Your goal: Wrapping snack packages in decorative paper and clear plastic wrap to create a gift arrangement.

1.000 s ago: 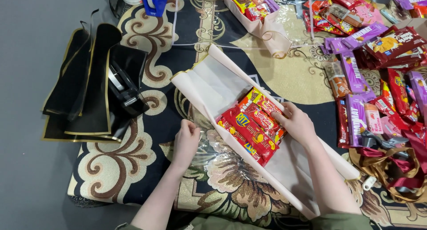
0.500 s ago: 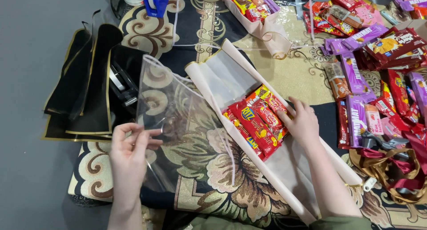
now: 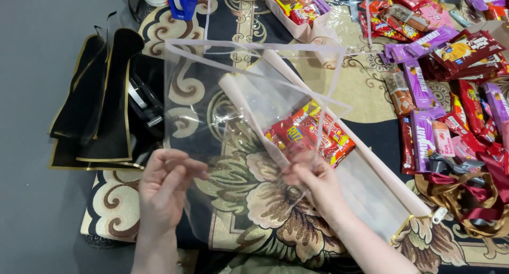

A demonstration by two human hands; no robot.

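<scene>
Patterned rug underfoot, and we lift a clear plastic sheet (image 3: 233, 94) over it

Our left hand (image 3: 164, 186) and right hand (image 3: 313, 181) each pinch its near edge, fingers closed on the film; glossy and limp, it spreads away from us above the long pale wrapping paper (image 3: 371, 168) bearing red snack packets (image 3: 310, 133)

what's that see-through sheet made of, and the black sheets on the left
The see-through sheet, held by the left hand and right hand, looks like thin glossy plastic film: the carpet pattern shows through and it catches glare. The black sheets look like matte wrapping paper or film with gold edging; which one is unclear.
</scene>
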